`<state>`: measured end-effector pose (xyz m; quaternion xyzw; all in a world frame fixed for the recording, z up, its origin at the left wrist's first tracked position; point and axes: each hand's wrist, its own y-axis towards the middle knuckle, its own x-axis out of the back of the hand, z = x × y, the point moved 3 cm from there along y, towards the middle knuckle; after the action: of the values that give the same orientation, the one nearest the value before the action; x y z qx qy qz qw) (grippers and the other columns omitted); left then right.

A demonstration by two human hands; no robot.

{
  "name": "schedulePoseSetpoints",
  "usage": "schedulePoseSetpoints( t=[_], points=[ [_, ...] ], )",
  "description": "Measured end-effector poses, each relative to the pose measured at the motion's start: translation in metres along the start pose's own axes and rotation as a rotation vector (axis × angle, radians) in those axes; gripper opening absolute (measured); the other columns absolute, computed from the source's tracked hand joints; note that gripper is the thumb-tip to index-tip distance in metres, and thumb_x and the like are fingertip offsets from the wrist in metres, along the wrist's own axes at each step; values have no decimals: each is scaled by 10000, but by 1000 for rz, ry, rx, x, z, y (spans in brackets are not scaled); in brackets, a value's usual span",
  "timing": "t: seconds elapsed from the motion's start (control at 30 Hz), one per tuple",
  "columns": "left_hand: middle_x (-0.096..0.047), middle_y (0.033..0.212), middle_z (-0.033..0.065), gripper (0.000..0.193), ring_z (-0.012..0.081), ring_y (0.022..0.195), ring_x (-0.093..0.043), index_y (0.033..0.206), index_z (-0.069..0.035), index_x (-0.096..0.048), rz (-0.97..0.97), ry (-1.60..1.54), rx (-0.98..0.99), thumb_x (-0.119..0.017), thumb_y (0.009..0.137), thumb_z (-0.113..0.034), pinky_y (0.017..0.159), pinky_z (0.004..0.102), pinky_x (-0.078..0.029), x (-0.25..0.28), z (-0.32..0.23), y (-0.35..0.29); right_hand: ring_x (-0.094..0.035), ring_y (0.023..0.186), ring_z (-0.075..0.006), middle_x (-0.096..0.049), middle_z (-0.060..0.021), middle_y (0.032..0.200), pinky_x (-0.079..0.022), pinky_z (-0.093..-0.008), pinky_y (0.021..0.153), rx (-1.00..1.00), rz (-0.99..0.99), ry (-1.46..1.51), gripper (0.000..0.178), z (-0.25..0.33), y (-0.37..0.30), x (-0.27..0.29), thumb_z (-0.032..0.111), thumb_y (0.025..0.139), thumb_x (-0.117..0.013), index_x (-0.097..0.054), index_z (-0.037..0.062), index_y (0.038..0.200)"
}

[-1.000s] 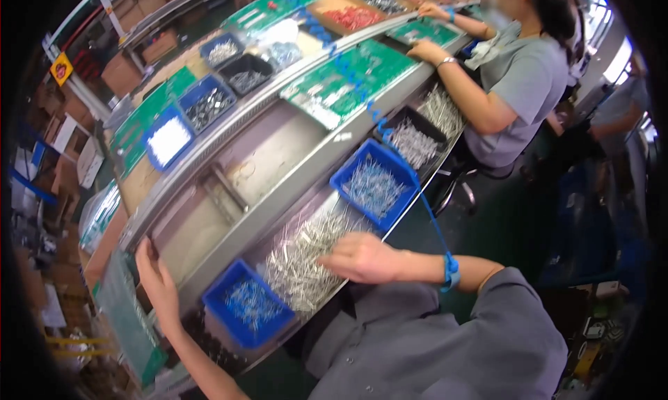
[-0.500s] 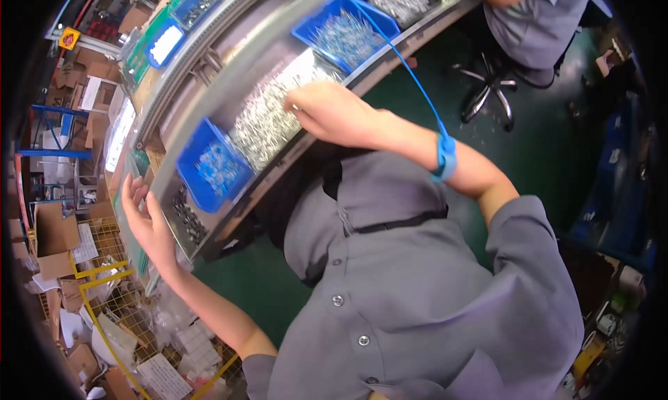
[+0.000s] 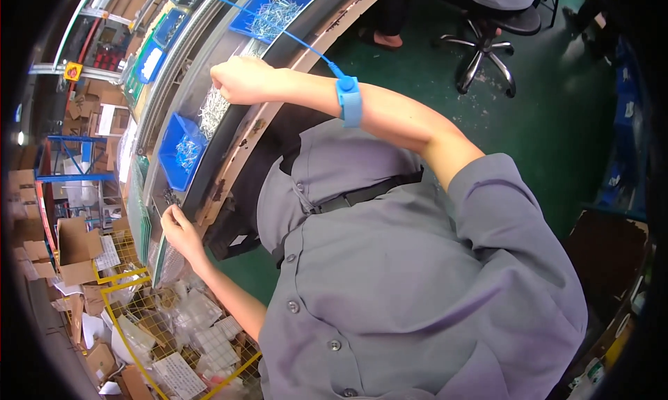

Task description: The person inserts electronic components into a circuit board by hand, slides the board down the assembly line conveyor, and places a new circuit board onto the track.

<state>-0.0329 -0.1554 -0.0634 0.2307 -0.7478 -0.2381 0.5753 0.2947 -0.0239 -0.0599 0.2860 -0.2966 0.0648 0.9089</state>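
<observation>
My right hand (image 3: 245, 80) is closed, fingertips pressed together above a heap of thin silver-white wire-leaded parts (image 3: 213, 111); anything in the pinch is too small to make out. A blue wrist strap (image 3: 349, 101) with a blue cord circles that wrist. At the near left end of the bench, my left hand (image 3: 182, 234) has thumb and forefinger together beside a small heap of dark parts (image 3: 170, 197). What they hold, if anything, does not show. Between the hands stands a blue bin (image 3: 170, 149) of blue-and-silver leaded parts.
Another blue bin (image 3: 240, 20) of leaded parts stands farther along the bench. A rail (image 3: 154, 97) runs behind the bins. Green boards (image 3: 141, 222) stand at the bench's left end, above a yellow wire cage (image 3: 111, 299) of packaging. A person sits on a wheeled chair (image 3: 480, 48).
The view has shifted. My left hand has gone from spread fingers to a pinch at the dark parts. My right hand remains closed over the silver-white heap.
</observation>
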Motion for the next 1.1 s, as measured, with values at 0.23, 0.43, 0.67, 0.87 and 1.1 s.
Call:
schedulePoseSetpoints(
  t=[0.23,0.43,0.67,0.87,1.1],
  points=[
    [-551,807,174,285,330,751,-547,868,37,-596,-14,-9,-43,-500,962,-214,695,409,-419,-1,-1,-3,-636,859,-381,-662,-207,849,-490,-467,778,31,-59,-4,223,0,-3,-3,81,760,-498,-630,19,929],
    [-544,796,170,281,324,732,-536,861,36,-592,17,-33,3,-499,963,-209,687,395,-415,-2,-9,0,-633,853,-376,-658,-204,834,-491,-464,769,45,-67,-3,215,-8,-4,-2,85,776,-494,-620,12,934],
    [-594,849,96,116,206,792,-571,906,23,-615,-367,-169,13,-559,920,-78,728,318,-448,7,-44,-30,-613,819,-384,-632,-205,807,-475,-461,743,55,-44,1,173,-4,-3,4,70,790,-490,-586,7,919],
    [-623,870,117,124,192,788,-596,932,28,-636,-25,-340,133,-535,904,-39,714,297,-471,-41,-87,-67,-595,810,-380,-607,-196,829,-466,-442,725,195,-112,76,127,-3,-13,7,29,798,-507,-568,8,908],
    [-543,1166,267,388,447,1092,-497,1167,74,-545,75,-115,46,-643,845,-120,954,482,-397,-87,-86,-51,-557,719,-296,-566,-91,757,-440,-388,703,474,-160,9,223,20,-69,40,-89,674,-618,-597,35,858]
  ],
)
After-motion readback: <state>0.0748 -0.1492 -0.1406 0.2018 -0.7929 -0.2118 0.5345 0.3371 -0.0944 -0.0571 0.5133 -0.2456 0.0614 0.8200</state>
